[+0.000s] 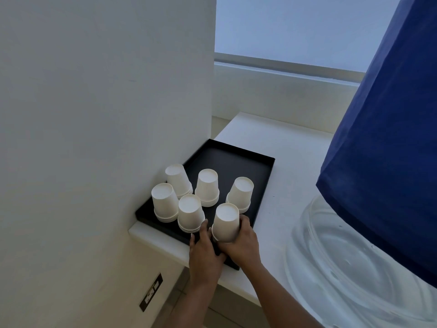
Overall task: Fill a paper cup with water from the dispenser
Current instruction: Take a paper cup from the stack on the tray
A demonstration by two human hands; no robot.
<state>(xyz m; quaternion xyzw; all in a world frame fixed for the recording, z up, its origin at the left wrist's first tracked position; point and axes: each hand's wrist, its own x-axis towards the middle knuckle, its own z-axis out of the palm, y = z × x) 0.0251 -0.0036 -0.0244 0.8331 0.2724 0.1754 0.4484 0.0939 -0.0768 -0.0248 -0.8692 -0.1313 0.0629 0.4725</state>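
I have my right hand (pixel 243 242) wrapped around the nearest cup (pixel 225 224), fingers closed round its lower part near the rim, low in the middle of the frame. The cup is upside down, tilted a little, at the near edge of the black tray (pixel 236 157). My left hand (pixel 204 247) lies just left of it, fingers stretched out flat and closed on nothing that I can see, tips touching the foot of the next stack (pixel 190 213). I cannot tell whether the cup is free of a stack beneath it; my hands hide that. Four more upturned stacks (pixel 208 188) stand behind on the tray, which sits on the white table (pixel 283 147).

I judge this the first step: picking one cup. Next I must lift it clear, turn it mouth up, and carry it to the dispenser, probably under the water bottle (pixel 343 256) with the blue cover (pixel 383 143) at right. No tap shows here.
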